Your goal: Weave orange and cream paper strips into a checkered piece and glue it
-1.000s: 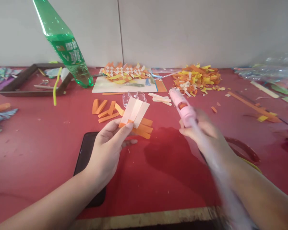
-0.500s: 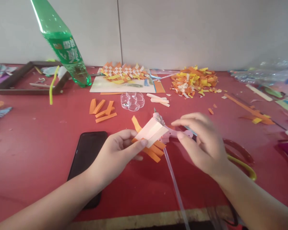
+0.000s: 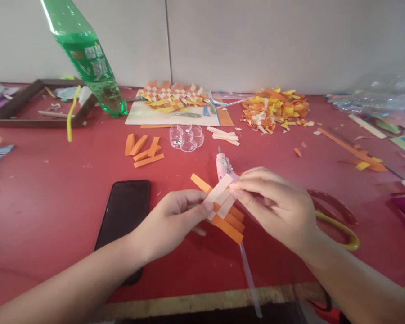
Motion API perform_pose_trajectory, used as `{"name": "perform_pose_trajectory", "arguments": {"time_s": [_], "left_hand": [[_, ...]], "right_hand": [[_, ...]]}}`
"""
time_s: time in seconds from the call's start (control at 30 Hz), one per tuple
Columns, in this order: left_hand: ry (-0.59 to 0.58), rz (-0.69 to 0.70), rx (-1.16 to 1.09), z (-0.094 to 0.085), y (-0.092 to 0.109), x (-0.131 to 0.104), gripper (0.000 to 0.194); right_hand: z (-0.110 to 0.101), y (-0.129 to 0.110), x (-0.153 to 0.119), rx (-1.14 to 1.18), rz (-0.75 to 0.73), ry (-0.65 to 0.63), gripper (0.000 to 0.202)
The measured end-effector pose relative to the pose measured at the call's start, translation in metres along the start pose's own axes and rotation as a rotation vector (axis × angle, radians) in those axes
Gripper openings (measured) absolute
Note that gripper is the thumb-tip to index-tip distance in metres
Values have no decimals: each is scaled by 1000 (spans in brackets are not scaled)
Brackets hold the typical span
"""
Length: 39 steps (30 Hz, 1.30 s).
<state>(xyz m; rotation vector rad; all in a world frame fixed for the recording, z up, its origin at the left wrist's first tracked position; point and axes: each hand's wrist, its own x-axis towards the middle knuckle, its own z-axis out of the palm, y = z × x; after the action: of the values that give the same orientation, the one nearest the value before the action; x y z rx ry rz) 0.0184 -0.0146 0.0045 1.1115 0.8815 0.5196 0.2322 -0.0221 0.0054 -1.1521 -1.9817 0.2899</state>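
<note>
My left hand (image 3: 178, 216) pinches a small weave of orange and pale pink paper strips (image 3: 231, 227) between thumb and fingers. At its upper right end, the thumb and fingers of my right hand (image 3: 273, 202) close on a pale paper strip (image 3: 226, 204) of the same weave. Behind the hands lies a pink glue gun (image 3: 223, 165), its nozzle pointing away and its handle mostly hidden by my right hand. A clear glue stick (image 3: 249, 279) extends below the weave toward the table's front edge.
A black phone (image 3: 123, 218) lies left, scissors (image 3: 340, 236) right. Beyond are loose orange strips (image 3: 148, 159), pale strips (image 3: 222, 135), a clear palette (image 3: 187, 139), paper scraps (image 3: 276, 110), woven pieces on a board (image 3: 135, 118), a green bottle (image 3: 91, 63) and a dark frame (image 3: 30, 122).
My right hand has moved left and closed on a pale strip of the weave. My left hand has shifted right and turned the weave slightly, so more orange strips show.
</note>
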Motion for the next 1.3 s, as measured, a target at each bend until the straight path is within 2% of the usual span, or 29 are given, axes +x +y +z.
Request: {"name": "perform_pose_trajectory", "arguments": {"time_s": [0.1, 0.2, 0.27, 0.37, 0.5, 0.67, 0.8, 1.0, 1.13, 1.23, 1.3], "left_hand": [[-10, -22, -53, -1, -1, 0, 25], [-39, -40, -69, -3, -2, 0, 24], [-39, -56, -72, -3, -2, 0, 24], [-48, -82, -90, -3, 0, 0, 24], [-45, -98, -120, -2, 1, 2, 22], [-19, -50, -99, -1, 0, 3, 24], [-23, -37, -111, -1, -1, 4, 25], [-34, -55, -195, 1, 0, 4, 27], [-25, -34, -209, 0, 0, 3, 25], [4, -11, -218, -3, 0, 3, 23], [35, -6, -224, -4, -1, 4, 23]], "right_hand": [[1, 1, -4, 19, 7, 8, 24], [3, 2, -8, 35, 67, 29, 20], [3, 2, -8, -2, 55, 29, 18], [2, 4, -5, -120, -110, 31, 21], [-2, 2, -1, -223, -276, 134, 20], [-2, -10, -1, -16, -333, -42, 15], [1, -14, -2, -29, -363, -108, 10], [10, -10, -4, -63, -399, -134, 15], [6, -12, -3, -78, -432, -149, 14], [1, -12, -5, 17, -404, -168, 12], [0, -10, -7, 36, -313, -111, 16]]}}
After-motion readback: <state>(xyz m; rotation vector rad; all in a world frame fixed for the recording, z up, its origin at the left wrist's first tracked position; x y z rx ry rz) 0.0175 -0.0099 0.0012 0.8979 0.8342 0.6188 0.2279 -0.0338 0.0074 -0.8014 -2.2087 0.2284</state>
